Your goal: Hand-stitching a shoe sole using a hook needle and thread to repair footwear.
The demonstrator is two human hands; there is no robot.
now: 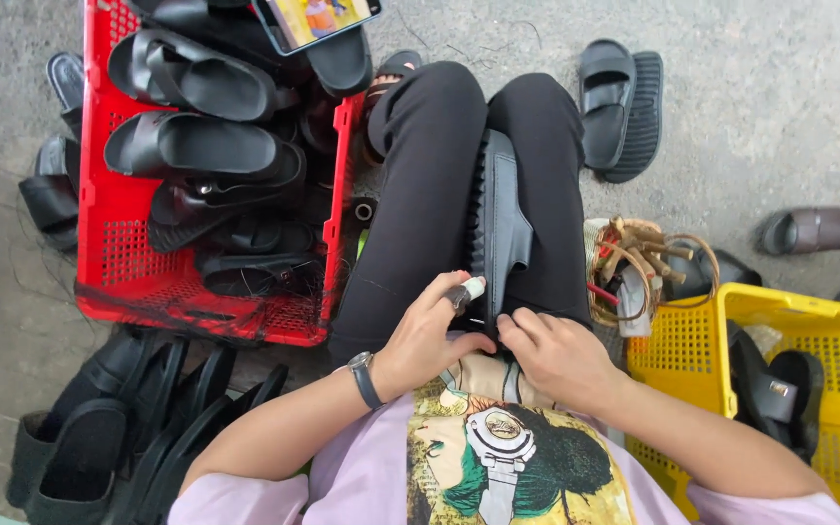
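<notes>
A seated person held a black slide sandal (500, 228) on edge between the knees, its long axis running from six o'clock, at the hands, toward twelve o'clock, away from the body. The sandal's near end lay directly between the two hands, touching both.

The left hand (427, 335), a watch on its wrist, had its fingers clamped on a small white-tipped tool (466, 291), the tip pressed against the sandal's left side at about one o'clock from that hand. The right hand (558, 352) had its fingers closed on the sandal's near end, steadying it from the four o'clock side. Both hands sat equally close to the sandal; the left carried the tool.

At ten o'clock stood a red crate (109, 262) heaped with black sandals, a phone (315, 19) with a lit screen resting on top. More black sandals were stacked on the concrete floor (760, 107) at eight o'clock. At four o'clock a yellow crate (828, 335) held a few sandals, with a small woven basket (624, 267) of tools just beside the right knee. A pair of sandals (619, 107) lay at one o'clock, well apart from the hands.
</notes>
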